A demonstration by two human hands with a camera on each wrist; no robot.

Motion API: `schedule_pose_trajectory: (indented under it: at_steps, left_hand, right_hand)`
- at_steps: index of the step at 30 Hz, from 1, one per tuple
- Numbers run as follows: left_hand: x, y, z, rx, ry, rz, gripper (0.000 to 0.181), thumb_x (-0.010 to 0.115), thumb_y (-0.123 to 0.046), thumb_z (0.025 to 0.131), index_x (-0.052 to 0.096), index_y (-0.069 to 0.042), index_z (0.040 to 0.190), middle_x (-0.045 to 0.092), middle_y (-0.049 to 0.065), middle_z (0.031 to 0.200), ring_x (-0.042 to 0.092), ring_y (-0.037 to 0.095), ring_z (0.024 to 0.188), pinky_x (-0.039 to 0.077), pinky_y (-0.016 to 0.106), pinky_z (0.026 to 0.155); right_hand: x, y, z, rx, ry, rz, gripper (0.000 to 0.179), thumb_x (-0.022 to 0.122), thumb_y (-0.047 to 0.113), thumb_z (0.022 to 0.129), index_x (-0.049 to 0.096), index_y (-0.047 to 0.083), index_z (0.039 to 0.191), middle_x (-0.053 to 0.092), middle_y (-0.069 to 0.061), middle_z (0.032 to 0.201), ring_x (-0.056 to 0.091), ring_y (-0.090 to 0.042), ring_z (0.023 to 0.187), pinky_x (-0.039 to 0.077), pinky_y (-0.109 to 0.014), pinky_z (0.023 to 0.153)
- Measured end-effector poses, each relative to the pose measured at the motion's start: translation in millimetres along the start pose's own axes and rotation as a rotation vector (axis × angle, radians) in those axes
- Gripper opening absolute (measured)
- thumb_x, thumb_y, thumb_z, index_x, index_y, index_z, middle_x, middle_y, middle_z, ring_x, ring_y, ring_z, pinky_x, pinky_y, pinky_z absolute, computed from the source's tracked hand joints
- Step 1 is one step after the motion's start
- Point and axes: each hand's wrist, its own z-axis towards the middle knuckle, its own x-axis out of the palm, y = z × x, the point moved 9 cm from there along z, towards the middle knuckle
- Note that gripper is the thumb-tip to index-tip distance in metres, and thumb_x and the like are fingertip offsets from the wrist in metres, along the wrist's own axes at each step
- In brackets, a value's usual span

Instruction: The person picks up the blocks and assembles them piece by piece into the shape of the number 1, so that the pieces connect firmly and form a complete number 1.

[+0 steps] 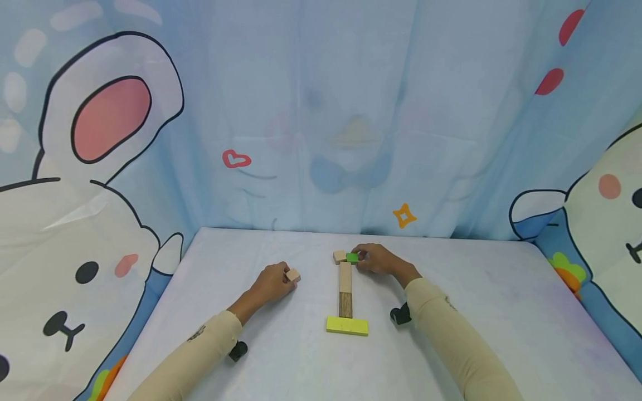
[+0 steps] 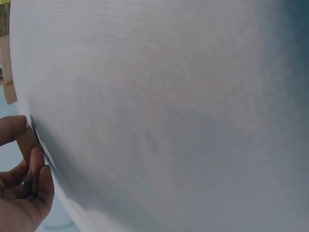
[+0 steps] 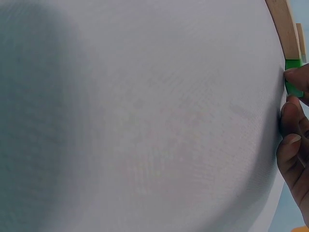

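Note:
In the head view, my left hand (image 1: 273, 283) pinches a small plain wooden block (image 1: 293, 275), left of a row of blocks. The left wrist view also shows that block (image 2: 27, 144) between thumb and fingers. My right hand (image 1: 377, 259) grips a green block (image 1: 351, 258) by its right side, at the far end of the row. Beside the green block sits another small wooden block (image 1: 339, 256). A pale long block (image 1: 345, 277) runs toward me from these two, followed by a darker wood-grained block (image 1: 345, 305). A yellow block (image 1: 347, 326) lies crosswise at the near end.
The blocks lie on a white-covered table (image 1: 301, 362). A blue printed curtain (image 1: 311, 111) rises behind its far edge and along both sides. Black devices (image 1: 400, 314) hang under both wrists.

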Motion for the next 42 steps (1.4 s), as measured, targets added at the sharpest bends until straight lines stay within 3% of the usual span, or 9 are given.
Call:
schedule_pose_trajectory:
  at_steps: [9, 42]
  left_hand:
    - [-6.5, -4.4, -1.5, 0.028, -0.011, -0.016, 0.027, 0.072, -0.012, 0.089, 0.062, 0.002, 0.109, 0.066, 0.006, 0.085, 0.057, 0.013, 0.073, 0.049, 0.028, 0.065]
    - [-6.7, -12.8, 2.9, 0.054, -0.02, 0.017, 0.027, 0.07, -0.012, 0.092, 0.063, 0.002, 0.113, 0.065, 0.005, 0.084, 0.055, 0.012, 0.07, 0.046, 0.027, 0.064]
  right_hand:
    - [2.1, -4.2, 3.0, 0.004, 0.0, -0.024, 0.038, 0.068, 0.016, 0.094, 0.062, 0.007, 0.13, 0.064, -0.01, 0.11, 0.056, -0.023, 0.099, 0.049, -0.043, 0.09]
    - [3.1, -7.8, 5.2, 0.0, 0.008, 0.006, 0.037, 0.068, 0.016, 0.094, 0.062, 0.007, 0.13, 0.063, -0.01, 0.11, 0.055, -0.023, 0.098, 0.048, -0.042, 0.086]
